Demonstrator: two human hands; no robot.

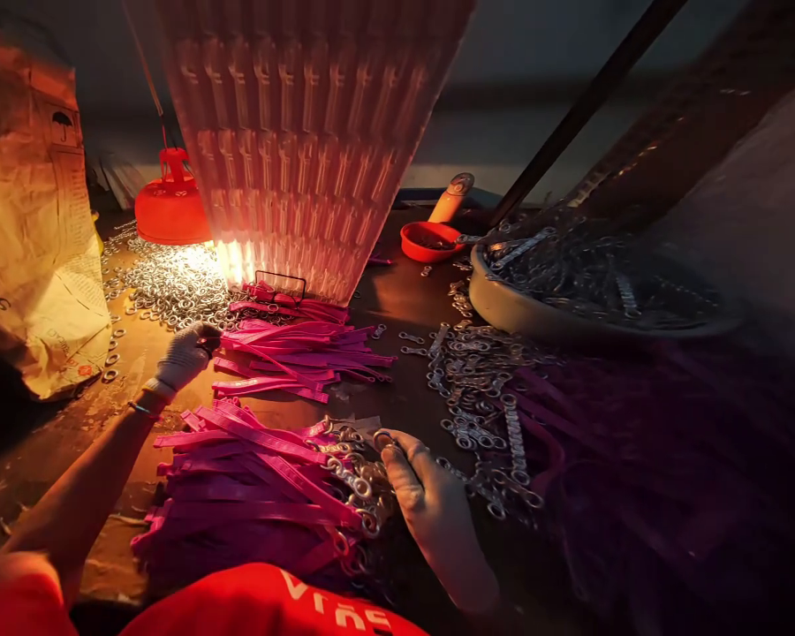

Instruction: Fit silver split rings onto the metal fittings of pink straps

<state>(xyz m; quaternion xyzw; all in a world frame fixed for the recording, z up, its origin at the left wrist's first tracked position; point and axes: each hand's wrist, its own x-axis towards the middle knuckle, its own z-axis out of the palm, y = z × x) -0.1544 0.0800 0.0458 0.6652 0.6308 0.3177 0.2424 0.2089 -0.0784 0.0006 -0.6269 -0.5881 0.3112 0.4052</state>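
Left arm's (93,486) reaching way out, forearm bare, gloved left hand (184,355) at the end with its fingers bunched forward. Right hand's (424,499) kinda closer in, angled up and leftward, fingers (404,477) loosely curled.

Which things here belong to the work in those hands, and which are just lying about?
Seemingly part of the work:
flat pink straps, by the left hand
silver metal links, by the right hand
domed red hanging lamp, lit

Probably just lying about:
printed brown paper sack
round red bowl
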